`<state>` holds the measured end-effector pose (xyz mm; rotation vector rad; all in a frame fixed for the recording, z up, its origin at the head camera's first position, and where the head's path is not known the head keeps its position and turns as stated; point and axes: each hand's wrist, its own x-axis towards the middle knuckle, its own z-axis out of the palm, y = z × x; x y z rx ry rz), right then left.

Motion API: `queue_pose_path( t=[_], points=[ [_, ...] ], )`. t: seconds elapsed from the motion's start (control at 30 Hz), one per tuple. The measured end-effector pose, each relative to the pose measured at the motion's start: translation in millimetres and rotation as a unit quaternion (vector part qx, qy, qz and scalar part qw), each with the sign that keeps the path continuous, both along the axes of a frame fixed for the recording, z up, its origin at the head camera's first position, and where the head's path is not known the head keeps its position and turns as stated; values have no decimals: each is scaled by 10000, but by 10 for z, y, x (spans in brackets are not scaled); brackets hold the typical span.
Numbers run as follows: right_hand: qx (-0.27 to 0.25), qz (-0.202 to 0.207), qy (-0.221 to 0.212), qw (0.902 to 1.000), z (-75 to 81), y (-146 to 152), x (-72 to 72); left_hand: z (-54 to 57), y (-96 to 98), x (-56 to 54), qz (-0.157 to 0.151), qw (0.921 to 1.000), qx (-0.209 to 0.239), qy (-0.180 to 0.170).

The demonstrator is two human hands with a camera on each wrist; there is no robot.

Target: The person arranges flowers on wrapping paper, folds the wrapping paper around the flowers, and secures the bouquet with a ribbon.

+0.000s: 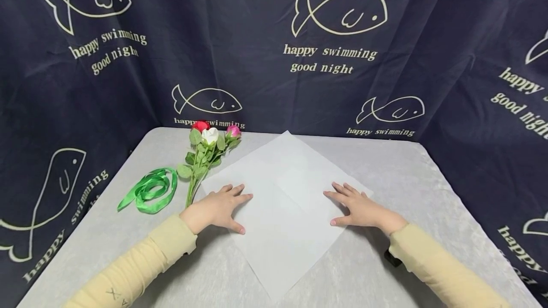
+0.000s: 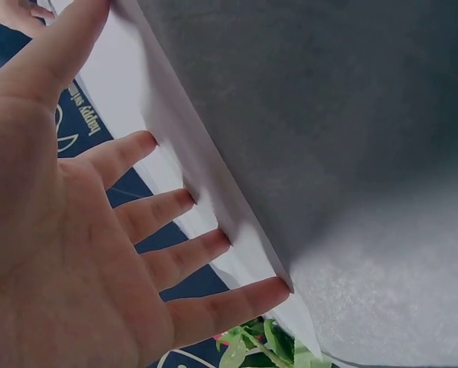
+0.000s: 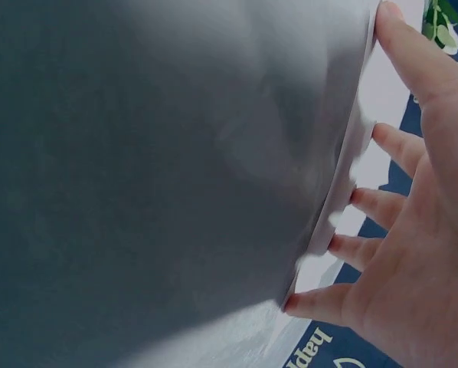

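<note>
While the person's left hand (image 1: 222,207) and right hand (image 1: 357,207) rest well apart, with fingers spread and fingertips touching the two side parts of a white sheet (image 1: 287,222), this sheet lies like a diamond on the grey counter (image 1: 428,194), one corner pointing toward the person. Near its left corner lie red, white and pink flowers (image 1: 205,153) with green leaves, and farther left a green ribbon (image 1: 151,207) lies in loose loops.
</note>
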<state>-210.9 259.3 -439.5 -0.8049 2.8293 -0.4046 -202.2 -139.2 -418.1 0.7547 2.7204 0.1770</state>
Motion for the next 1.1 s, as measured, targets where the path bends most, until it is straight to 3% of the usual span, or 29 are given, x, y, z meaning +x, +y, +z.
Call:
queue_pose_path(
  t=[0.43, 1.1],
  points=[
    [60, 249, 34, 9997, 26, 75, -129, 38, 7, 45, -25, 9998, -119, 130],
    [222, 424, 25, 9989, 11, 124, -111, -22, -4, 230, -93, 9995, -212, 226]
  ],
)
